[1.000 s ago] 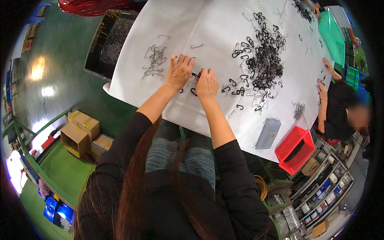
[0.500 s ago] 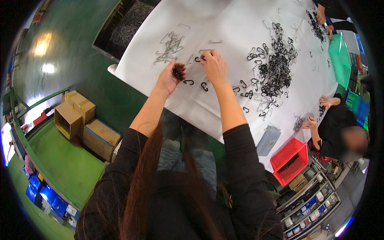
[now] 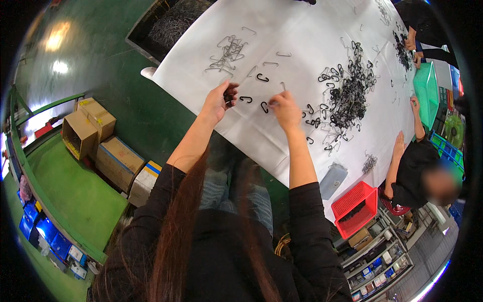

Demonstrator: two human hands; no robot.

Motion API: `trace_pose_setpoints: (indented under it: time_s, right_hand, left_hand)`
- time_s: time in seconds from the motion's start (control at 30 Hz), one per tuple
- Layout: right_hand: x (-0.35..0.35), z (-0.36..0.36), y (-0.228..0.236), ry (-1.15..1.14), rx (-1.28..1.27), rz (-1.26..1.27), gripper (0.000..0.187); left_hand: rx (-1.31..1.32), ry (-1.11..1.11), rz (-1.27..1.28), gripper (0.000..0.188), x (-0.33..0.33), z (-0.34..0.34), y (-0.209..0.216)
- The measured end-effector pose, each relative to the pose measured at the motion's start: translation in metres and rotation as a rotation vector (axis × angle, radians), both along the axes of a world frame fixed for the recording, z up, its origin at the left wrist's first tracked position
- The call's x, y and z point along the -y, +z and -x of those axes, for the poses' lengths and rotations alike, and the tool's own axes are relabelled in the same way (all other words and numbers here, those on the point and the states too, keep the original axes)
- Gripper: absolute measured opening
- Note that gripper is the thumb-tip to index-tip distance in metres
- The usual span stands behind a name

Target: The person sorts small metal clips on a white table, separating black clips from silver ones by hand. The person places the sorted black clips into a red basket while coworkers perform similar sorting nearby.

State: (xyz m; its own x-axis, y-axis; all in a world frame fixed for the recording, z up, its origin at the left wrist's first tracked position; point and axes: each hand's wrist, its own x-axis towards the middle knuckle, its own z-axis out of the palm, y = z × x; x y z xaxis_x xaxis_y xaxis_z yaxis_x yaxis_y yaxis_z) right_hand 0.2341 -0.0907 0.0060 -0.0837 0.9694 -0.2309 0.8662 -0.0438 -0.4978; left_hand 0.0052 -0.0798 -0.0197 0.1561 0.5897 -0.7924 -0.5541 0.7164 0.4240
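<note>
My left hand [image 3: 220,102] is over the near edge of the white table, fingers curled around a small dark bunch of black hooks [image 3: 229,95] mostly hidden by the palm. Just right of it, a loose black hook [image 3: 245,99] lies on the cloth. My right hand [image 3: 286,111], slightly blurred, pinches the right end of another black hook [image 3: 264,106]. Farther away lies one more black hook [image 3: 262,77]. A thin wire hook [image 3: 283,86] shows just beyond my right fingers. Thin grey wire hooks [image 3: 229,53] form a loose pile at the far left.
A big heap of black hooks [image 3: 349,95] covers the table's right. Beyond are a grey case [image 3: 333,180], a red basket [image 3: 354,194] and a green basket [image 3: 425,90]. Co-workers' hands [image 3: 398,146] are at the right edge. A dark bin [image 3: 138,38] of wire stands far left, cardboard boxes [image 3: 121,160] left.
My right hand has left the farther black hook, which now lies on the cloth, and come nearer to another one. My left hand stays curled. A co-worker's hands have moved apart.
</note>
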Motion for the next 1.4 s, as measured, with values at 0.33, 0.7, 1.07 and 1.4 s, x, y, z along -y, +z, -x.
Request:
trace_pose_setpoints:
  time_s: [0.33, 0.7, 1.07, 1.4]
  right_hand:
    - [-0.053, 0.038, -0.021, -0.034, 0.056, -0.111, 0.019]
    - [0.027, 0.044, -0.007, -0.337, -0.021, -0.015, 0.024]
    - [0.014, 0.081, -0.008, -0.139, -0.101, -0.213, 0.017]
    - [0.038, 0.049, -0.002, -0.268, -0.389, 0.104, 0.034]
  left_hand:
    - [0.038, -0.024, -0.017, 0.036, 0.017, -0.001, 0.000]
    - [0.028, 0.088, 0.001, 0.043, 0.021, -0.009, 0.002]
    - [0.006, 0.123, -0.003, 0.045, 0.037, 0.011, 0.005]
    - [0.166, -0.042, -0.011, 0.045, 0.024, -0.031, 0.011]
